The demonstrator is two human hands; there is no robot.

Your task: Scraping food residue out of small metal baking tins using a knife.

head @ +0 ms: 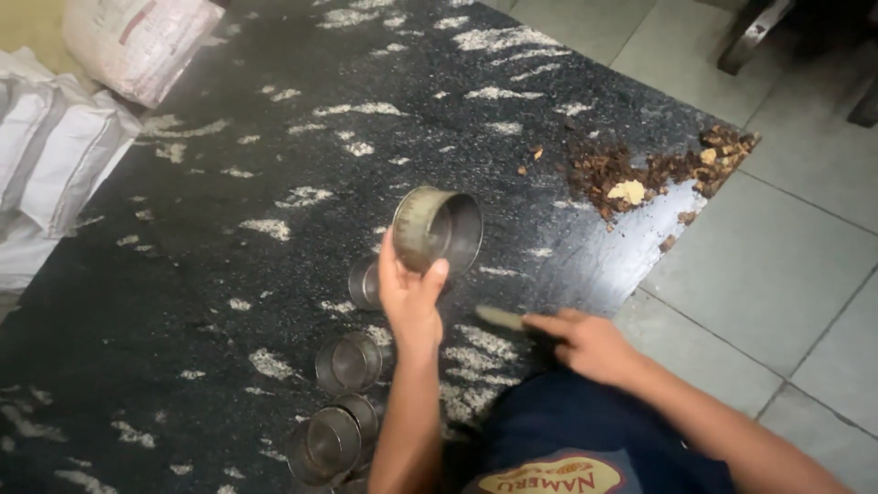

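a black speckled mat (229, 274) covers the pale tile floor. the left hand (410, 297) grips a round metal tin (437, 230) raised and tipped on its side, open mouth facing right. just right of the tin and lower, the right hand (590, 346) pinches a small brush (500, 317) pointing leftward; more tins (347, 361) sit below-left.

Left hand (412, 297): raised, forearm upright, fingers and thumb clamped in a grip.
Right hand (585, 343): low, arm reaching in from the right, fingers curled closed.
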